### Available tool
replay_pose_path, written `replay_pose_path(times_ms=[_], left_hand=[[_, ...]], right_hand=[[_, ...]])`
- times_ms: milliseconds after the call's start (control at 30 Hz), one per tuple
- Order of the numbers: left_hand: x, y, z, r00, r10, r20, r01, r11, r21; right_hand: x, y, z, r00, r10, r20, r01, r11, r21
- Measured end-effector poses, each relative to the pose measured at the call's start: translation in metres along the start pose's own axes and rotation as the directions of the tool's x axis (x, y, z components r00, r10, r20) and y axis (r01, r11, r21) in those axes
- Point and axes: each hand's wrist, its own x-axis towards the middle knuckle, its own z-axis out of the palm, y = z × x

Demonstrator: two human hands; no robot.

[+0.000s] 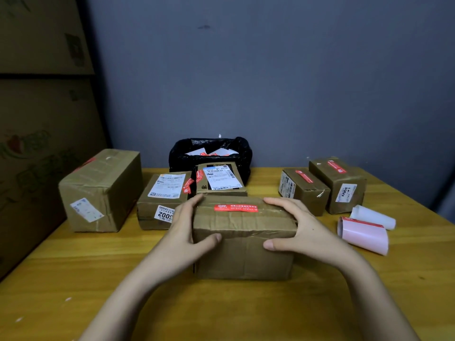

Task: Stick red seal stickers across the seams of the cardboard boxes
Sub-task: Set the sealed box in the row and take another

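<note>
A brown cardboard box [243, 254] stands in the middle of the wooden table [98, 279]. A red seal sticker [235, 207] lies along the seam on its top. My left hand [187, 225] grips the box's left end, thumb on the front face and fingers over the top edge. My right hand [298, 227] grips the right end the same way. To the right lies a curled roll of sticker sheet [364, 236], pink with a red edge, and behind it a curled white backing sheet [373, 216].
A large box [103, 190] sits at the left. Two labelled boxes [162, 200] [220, 179] stand behind the held one, and two sealed boxes [304, 189] [338, 183] at the right. A black bag [211, 153] with paper scraps rests against the wall. Big cartons [37, 119] stack at far left.
</note>
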Motion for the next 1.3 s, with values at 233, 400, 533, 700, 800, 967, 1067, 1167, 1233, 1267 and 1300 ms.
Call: replay_pose_path(times_ms=[233, 400, 533, 700, 800, 967, 1067, 1167, 1233, 1267, 1300], left_hand=[[0.004, 0.026, -0.008, 0.999, -0.013, -0.029, 0.005, 0.959, -0.282], [0.031, 0.038, -0.013, 0.980, -0.193, 0.052, 0.197, 0.893, -0.404], [0.044, 0.056, -0.013, 0.958, -0.270, 0.099, 0.287, 0.865, -0.412], [0.079, 0.043, -0.016, 0.976, -0.176, 0.131, 0.215, 0.884, -0.414], [0.080, 0.077, -0.005, 0.977, -0.172, 0.125, 0.210, 0.872, -0.442], [0.088, 0.094, 0.002, 0.994, -0.089, 0.061, 0.105, 0.922, -0.374], [0.094, 0.094, 0.005, 0.999, -0.048, 0.018, 0.051, 0.941, -0.334], [0.101, 0.094, 0.010, 1.000, 0.003, 0.011, 0.001, 0.945, -0.326], [0.103, 0.091, 0.019, 0.996, 0.062, 0.069, -0.042, 0.966, -0.256], [0.104, 0.088, 0.024, 0.991, 0.089, 0.100, -0.069, 0.979, -0.191], [0.104, 0.086, 0.030, 0.987, 0.101, 0.122, -0.086, 0.989, -0.124]], right_hand=[[-0.006, -0.014, -0.019, 0.990, 0.116, -0.078, -0.070, 0.895, 0.441], [-0.004, -0.014, -0.021, 0.950, 0.306, -0.053, -0.219, 0.780, 0.586], [-0.006, -0.007, -0.023, 0.903, 0.428, -0.040, -0.281, 0.659, 0.698], [-0.013, 0.002, -0.036, 0.880, 0.460, -0.123, -0.179, 0.559, 0.809], [-0.018, 0.003, -0.043, 0.876, 0.445, -0.184, -0.090, 0.527, 0.845], [-0.013, 0.005, -0.052, 0.842, 0.463, -0.277, 0.027, 0.475, 0.879], [-0.003, 0.004, -0.053, 0.812, 0.476, -0.338, 0.056, 0.512, 0.857], [0.010, 0.002, -0.050, 0.807, 0.497, -0.319, 0.069, 0.457, 0.887], [0.020, 0.000, -0.046, 0.822, 0.517, -0.238, 0.032, 0.375, 0.926], [0.025, -0.001, -0.042, 0.823, 0.533, -0.195, 0.005, 0.337, 0.942], [0.030, -0.001, -0.038, 0.823, 0.547, -0.155, -0.021, 0.302, 0.953]])
